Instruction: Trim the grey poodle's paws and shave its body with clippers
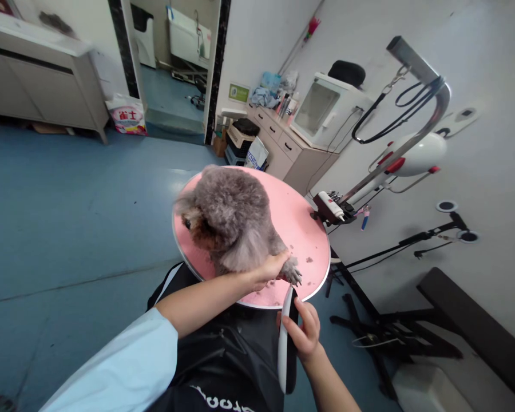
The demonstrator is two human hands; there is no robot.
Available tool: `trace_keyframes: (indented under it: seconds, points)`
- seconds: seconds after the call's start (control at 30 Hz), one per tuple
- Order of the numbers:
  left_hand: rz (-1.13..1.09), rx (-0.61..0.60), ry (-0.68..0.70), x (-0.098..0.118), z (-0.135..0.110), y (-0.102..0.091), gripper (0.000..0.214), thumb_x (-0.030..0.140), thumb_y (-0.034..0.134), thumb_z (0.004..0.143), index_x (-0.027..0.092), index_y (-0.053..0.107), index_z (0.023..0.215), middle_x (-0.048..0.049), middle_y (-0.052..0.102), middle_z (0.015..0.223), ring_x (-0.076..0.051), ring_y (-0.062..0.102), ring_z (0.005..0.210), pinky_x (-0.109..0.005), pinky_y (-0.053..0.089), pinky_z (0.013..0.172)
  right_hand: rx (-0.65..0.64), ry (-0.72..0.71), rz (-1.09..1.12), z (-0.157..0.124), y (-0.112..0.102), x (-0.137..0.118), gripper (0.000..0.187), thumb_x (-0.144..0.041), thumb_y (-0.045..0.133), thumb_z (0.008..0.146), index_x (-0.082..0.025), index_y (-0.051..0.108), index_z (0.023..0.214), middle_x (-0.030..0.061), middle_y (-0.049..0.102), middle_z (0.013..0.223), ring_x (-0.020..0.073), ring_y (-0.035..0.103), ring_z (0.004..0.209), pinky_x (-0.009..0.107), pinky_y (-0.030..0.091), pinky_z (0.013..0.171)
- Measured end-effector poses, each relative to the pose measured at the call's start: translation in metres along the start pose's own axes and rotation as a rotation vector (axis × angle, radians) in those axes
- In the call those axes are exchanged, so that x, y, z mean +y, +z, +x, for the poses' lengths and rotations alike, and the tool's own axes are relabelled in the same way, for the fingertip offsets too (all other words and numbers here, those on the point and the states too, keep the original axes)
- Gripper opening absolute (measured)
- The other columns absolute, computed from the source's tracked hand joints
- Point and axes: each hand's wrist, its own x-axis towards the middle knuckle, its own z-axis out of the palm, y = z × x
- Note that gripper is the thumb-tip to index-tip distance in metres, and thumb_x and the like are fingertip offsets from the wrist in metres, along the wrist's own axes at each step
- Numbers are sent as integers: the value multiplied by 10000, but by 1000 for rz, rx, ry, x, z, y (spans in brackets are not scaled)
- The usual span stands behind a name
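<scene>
dogs: one, a grey curly-coated dog point(234, 220)
grooming tables: one, a round pink grooming table point(302, 226)
hands: two, the left hand point(274, 266) and the right hand point(305, 332)
clippers: two, a white-and-black clipper point(286, 343) and a second clipper point(331, 206) on the side tray
stand dryers: one white stand dryer point(416, 151)
printed bags: one printed bag point(126, 117)

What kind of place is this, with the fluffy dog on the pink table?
Most likely a pet grooming salon. A grey dog is on a round pink table, the left hand holds its paw, the right hand holds a clipper, and a metal arm with leashes rises beside it.
</scene>
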Motion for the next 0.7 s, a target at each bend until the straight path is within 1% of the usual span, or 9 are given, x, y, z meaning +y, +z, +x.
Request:
trace_keyframes:
  seconds: [0.07,0.17,0.27,0.37,0.47,0.57,0.7]
  points:
    - [23,-5,20,1,-2,1,341,335,446,973,120,650,804,-17,658,663,-131,585,641,-269,448,715,-11,-11,-21,1,-1,0,220,-83,729,780,-225,692,943,98,444,1542,231,623,1110,366,595,775]
    - [39,-63,76,2,-3,0,324,327,429,974,119,652,865,-13,660,677,-122,572,633,-268,447,731,-61,-48,-5,5,-3,2,219,-84,745,767,-218,707,937,115,440,1540,233,619,1125,352,590,799]
    - [55,-77,87,1,-1,-1,325,344,427,967,120,644,879,-23,656,683,-132,571,636,-286,453,747,-62,-60,-8,6,-4,3,233,-108,744,774,-245,709,960,97,451,1535,215,633,1079,344,595,770]
    - [94,-66,79,-3,2,-4,322,389,464,945,138,643,851,-38,661,694,-159,592,676,-307,463,754,-54,-61,-69,6,-3,4,321,-125,751,769,-297,704,1036,61,452,1538,198,641,1014,340,600,722]
    - [103,-23,80,-7,4,-6,312,447,530,905,166,641,827,-59,680,733,-197,616,753,-331,473,775,-63,-71,-100,9,-1,4,387,-129,764,753,-314,700,1087,58,451,1539,199,636,1002,340,599,725]
    - [110,7,85,-9,5,-7,319,475,550,886,174,641,829,-73,691,762,-218,620,788,-353,475,786,-89,-69,-104,13,0,4,350,-132,743,775,-299,702,1081,60,441,1546,200,622,1006,343,596,749]
    - [136,8,92,-10,5,-8,324,491,572,867,177,648,847,-70,696,771,-223,618,799,-373,475,810,-153,-60,-88,18,-1,2,273,-125,702,814,-273,701,1044,66,438,1545,197,613,993,339,591,757]
